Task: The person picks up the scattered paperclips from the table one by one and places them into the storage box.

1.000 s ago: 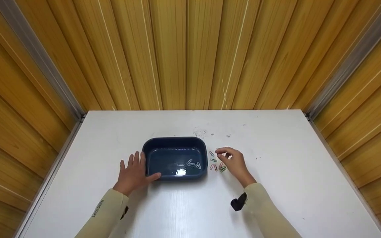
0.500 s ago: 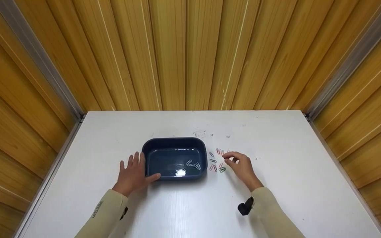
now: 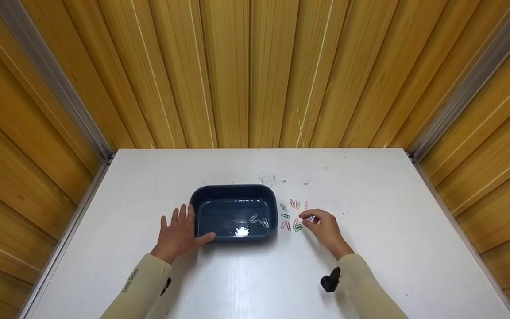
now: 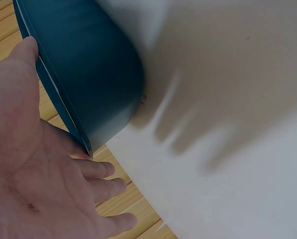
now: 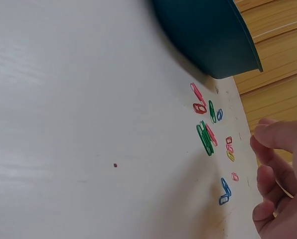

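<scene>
A dark blue rectangular bin [image 3: 237, 238] stands on the white table with several paper clips [image 3: 241, 221] in it. My left hand [image 3: 177, 232] rests against its left end, fingers straight, thumb lying over the front rim. Right of the bin lie more coloured paper clips [image 3: 285, 216]. Above them hovers my right hand [image 3: 323, 226], thumb and index fingertips close together, the other fingers loosely bent. No clip shows between those fingertips in the right wrist view. Green clips [image 5: 205, 138] and blue clips [image 5: 225, 187] lie on the table near that hand.
The white table [image 3: 361, 190] carries small dark marks behind the bin. Its back edge meets a wood-patterned wall [image 3: 255, 79], with similar panels on both sides. A black wrist camera [image 3: 330, 281] sits at my right sleeve.
My right hand has drawn back toward me and slightly right, uncovering red and orange clips near the bin. The left hand and the bin stay in place.
</scene>
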Demonstrator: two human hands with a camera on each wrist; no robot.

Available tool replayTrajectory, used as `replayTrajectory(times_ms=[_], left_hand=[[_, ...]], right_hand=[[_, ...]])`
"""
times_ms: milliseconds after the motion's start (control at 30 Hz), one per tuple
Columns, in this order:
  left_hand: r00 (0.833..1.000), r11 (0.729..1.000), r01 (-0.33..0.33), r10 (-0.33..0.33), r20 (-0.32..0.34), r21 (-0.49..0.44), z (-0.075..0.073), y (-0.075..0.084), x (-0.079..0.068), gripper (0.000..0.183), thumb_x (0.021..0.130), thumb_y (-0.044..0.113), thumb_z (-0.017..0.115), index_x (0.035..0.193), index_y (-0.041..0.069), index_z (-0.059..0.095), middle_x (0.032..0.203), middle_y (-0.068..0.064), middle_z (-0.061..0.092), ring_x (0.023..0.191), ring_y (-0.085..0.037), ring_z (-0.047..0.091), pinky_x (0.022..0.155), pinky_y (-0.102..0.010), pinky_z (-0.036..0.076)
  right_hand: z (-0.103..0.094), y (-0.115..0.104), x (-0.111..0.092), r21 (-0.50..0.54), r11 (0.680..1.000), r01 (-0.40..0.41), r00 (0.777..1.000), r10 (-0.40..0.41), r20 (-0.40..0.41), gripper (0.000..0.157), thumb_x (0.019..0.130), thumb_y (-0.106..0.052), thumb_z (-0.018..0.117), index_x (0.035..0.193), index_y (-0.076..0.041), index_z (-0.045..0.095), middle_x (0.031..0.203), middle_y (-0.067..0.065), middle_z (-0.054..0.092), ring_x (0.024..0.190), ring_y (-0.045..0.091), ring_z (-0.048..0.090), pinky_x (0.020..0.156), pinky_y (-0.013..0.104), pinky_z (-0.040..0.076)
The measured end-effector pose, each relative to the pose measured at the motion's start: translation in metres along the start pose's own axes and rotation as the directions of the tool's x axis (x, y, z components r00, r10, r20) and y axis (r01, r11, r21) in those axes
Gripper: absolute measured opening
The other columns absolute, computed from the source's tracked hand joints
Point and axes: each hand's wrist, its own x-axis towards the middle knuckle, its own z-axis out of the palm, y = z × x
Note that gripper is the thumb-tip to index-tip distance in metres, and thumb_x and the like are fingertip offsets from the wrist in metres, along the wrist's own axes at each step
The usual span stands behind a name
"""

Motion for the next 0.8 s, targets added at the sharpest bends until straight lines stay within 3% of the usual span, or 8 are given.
replayTrajectory(times_ms=[367, 800], left_hand=[[1.0, 1.0, 0.004, -0.004, 0.009, -0.008, 0.0, 0.0, 0.001, 0.108, 0.082, 0.067, 0.06, 0.151, -0.005, 0.021, 0.157, -0.026, 0.024, 0.144, -0.046, 0.023, 0.112, -0.07, 0.013], [1.0, 1.0, 0.012, -0.011, 0.006, -0.023, 0.001, 0.001, 0.001, 0.108, 0.082, 0.067, 0.06, 0.151, -0.006, 0.02, 0.157, -0.026, 0.024, 0.144, -0.046, 0.023, 0.113, -0.07, 0.012]], right_hand=[[0.008, 0.006, -0.002, -0.06, 0.995, -0.078, 0.995, 0.081, 0.053, 0.025, 0.081, 0.005, 0.069, 0.095, -0.015, 0.075, 0.096, 0.001, 0.069, 0.083, 0.015, 0.053, 0.074, 0.027, 0.044], [0.018, 0.009, 0.001, -0.056, 0.995, -0.086, 0.991, 0.091, 0.096, 0.032, 0.078, 0.009, 0.07, 0.097, -0.016, 0.074, 0.095, -0.003, 0.069, 0.093, 0.016, 0.056, 0.088, 0.036, 0.046]])
